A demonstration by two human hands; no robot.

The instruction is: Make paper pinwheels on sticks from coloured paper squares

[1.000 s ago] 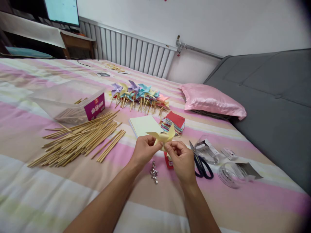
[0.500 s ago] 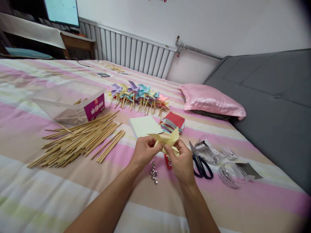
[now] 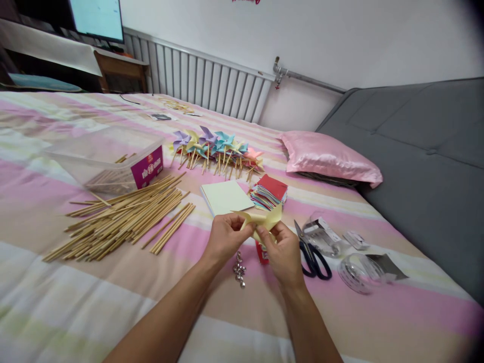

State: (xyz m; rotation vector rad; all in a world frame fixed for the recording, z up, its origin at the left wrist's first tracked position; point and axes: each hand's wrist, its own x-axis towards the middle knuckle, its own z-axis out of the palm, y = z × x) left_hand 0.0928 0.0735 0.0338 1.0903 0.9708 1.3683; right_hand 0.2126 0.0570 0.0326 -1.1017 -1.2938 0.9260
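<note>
So there's a folded pale yellow paper pinwheel head [image 3: 262,221] pinched between both hands, held up just above the striped pink and beige bedspread [image 3: 113,302]. The left hand [image 3: 226,238] has its fingers closed on the left side of the paper and the right hand [image 3: 283,248] is clamped on the right side, thumbs meeting near the middle, one pointed flap sticking up past the right hand's fingers. Directly below the gap between the hands sits a little cluster of shiny silver pushpins [image 3: 239,269], and a small red box [image 3: 261,252] is half hidden behind the right hand. Just right of the right hand lie dark blue-handled scissors [image 3: 312,253], then clear plastic tape packs [image 3: 325,234] and a clear round container [image 3: 355,273] further out. Just beyond the hands is a flat pale yellow paper sheet stack [image 3: 225,195], touching a fanned stack of multicoloured paper squares with red on top [image 3: 269,192]. Off to the left of the left hand is a big loose pile of thin wooden sticks [image 3: 121,217], with a clear plastic tub with a purple label [image 3: 113,159] behind it. Well beyond the hands there's a row of finished colourful pinwheels on sticks [image 3: 217,148], and a shiny pink satin pillow [image 3: 328,157] far right against the grey sofa back [image 3: 427,161].
</note>
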